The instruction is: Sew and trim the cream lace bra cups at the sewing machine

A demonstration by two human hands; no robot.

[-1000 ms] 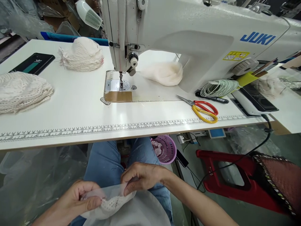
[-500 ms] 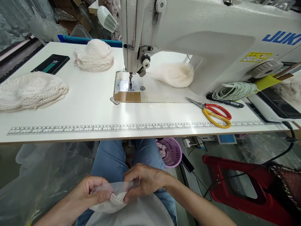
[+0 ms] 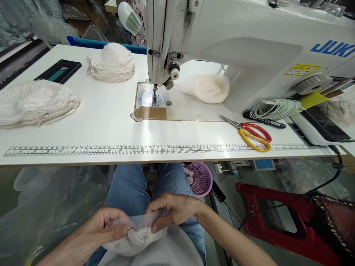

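Above my lap, a piece of white lace fabric [image 3: 142, 235] with a dotted, holed pattern and a sheer edge is stretched between my hands. My left hand [image 3: 109, 225] pinches its left side between thumb and fingers. On the other side, the thumb and fingers of my right hand [image 3: 173, 211] close on the sheer upper edge. Pale cloth [image 3: 169, 251] lies beneath the hands over my legs, and whether it joins the lace piece I cannot tell.
A sewing machine [image 3: 241, 29] stands on the white table [image 3: 105, 129]. Stacks of lace pieces [image 3: 41, 101] and cream pieces [image 3: 112, 62] lie left, beside a phone [image 3: 59, 71]. Scissors [image 3: 251, 135] rest right. Below are a purple basket [image 3: 203, 179] and a red stool [image 3: 249, 207].
My right hand has shifted its thumb slightly up and right along the lace fabric, so more of the dotted pattern shows. The left hand keeps its pinch. The view has moved slightly.
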